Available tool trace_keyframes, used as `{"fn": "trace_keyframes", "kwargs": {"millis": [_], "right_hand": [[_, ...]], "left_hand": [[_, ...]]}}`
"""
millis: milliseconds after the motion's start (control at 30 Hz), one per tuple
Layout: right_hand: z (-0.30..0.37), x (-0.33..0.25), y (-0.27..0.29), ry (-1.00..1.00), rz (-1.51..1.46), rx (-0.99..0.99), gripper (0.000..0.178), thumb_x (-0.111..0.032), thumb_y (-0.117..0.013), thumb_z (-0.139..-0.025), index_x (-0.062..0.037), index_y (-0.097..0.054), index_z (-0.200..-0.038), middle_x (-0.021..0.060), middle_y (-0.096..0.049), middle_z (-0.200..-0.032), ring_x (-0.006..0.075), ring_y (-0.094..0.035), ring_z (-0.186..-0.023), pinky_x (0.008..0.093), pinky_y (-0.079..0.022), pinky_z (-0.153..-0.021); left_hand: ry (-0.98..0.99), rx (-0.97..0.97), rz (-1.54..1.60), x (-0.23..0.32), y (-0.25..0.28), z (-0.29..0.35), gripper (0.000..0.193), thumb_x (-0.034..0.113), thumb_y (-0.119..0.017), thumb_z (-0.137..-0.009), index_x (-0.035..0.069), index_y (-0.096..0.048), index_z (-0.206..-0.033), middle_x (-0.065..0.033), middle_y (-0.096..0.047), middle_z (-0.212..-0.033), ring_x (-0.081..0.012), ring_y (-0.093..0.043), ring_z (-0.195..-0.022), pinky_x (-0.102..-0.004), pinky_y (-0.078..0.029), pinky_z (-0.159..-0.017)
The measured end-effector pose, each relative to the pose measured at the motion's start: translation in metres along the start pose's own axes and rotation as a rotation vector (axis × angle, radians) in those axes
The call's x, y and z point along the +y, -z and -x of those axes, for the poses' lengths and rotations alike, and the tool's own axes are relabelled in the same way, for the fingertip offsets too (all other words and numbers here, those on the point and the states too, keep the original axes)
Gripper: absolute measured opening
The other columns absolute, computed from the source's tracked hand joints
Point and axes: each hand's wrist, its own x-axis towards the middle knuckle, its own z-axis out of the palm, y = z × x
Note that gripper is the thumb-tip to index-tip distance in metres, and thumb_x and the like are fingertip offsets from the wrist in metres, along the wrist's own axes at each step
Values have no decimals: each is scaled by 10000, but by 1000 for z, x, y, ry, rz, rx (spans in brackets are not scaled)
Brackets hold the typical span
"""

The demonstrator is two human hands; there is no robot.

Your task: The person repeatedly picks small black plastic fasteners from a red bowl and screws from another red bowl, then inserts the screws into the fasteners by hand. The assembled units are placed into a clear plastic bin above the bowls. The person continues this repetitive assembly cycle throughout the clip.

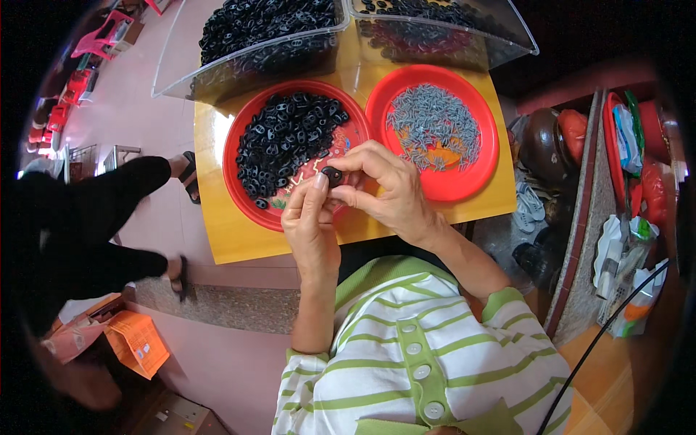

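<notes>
Between my fingertips, above the near edge of the red round tray (230, 156), is a small black plastic piece (332, 175) with a rounded outline. My left hand (313, 221) pinches it from the left with thumb and fingers. From the other side my right hand (391, 190) closes its thumb and forefinger on the same piece; whether a screw is also in that pinch is hidden. A heap of similar black pieces with holes (284, 138) fills much of the red tray. Grey screws (435, 119) lie spread over a red plate (487, 156) at the right.
Two clear plastic bins (268, 58) of black parts stand at the yellow table's (225, 239) far side. Another person's legs (123, 196) are at the left. Right of the table are a brown jar (545, 141) and a ledge with bags. A black cable (605, 322) crosses the lower right.
</notes>
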Motion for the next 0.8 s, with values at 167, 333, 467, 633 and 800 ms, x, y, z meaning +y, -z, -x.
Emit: {"fn": "trace_keyframes", "kwargs": {"millis": [167,333,467,633,800], "right_hand": [[-3,3,7,37,-15,-22,248,-67,-725,-754,-20,-631,-978,50,-574,-828,102,-589,-701,235,-478,-580],[-2,2,13,-131,-238,-100,220,-80,-725,-774,-9,-636,-963,32,-589,-835,67,-564,-720,205,-458,-593],[0,5,12,-154,-353,-136,215,-91,-715,-792,0,-618,-962,27,-580,-826,68,-557,-720,206,-460,-612],[1,2,16,-117,-289,-204,188,-28,-685,-805,13,-604,-969,35,-578,-861,81,-567,-777,213,-468,-646],[8,8,10,-142,-307,-199,143,-29,-665,-825,13,-597,-944,38,-580,-853,81,-569,-749,216,-465,-627]], "left_hand": [[-52,-30,32,-4,-10,2,215,94,-524,-931,-20,-576,-1106,-92,-588,-1099,-119,-581,-911,-279,-496,-808],[-228,-116,-190,-3,-3,1,257,52,-568,-898,-12,-590,-1146,-68,-584,-1075,-128,-544,-999,-251,-427,-892],[-353,-227,-305,-5,9,-5,244,25,-592,-871,-16,-604,-1111,-70,-577,-1071,-129,-541,-981,-251,-428,-881],[-449,-237,-351,-8,10,-5,200,14,-597,-866,-17,-615,-1062,-69,-566,-1017,-129,-537,-936,-244,-435,-849],[-453,-210,-415,-8,10,2,177,-4,-597,-863,-19,-617,-1038,-68,-560,-970,-125,-532,-901,-238,-444,-807]]}}
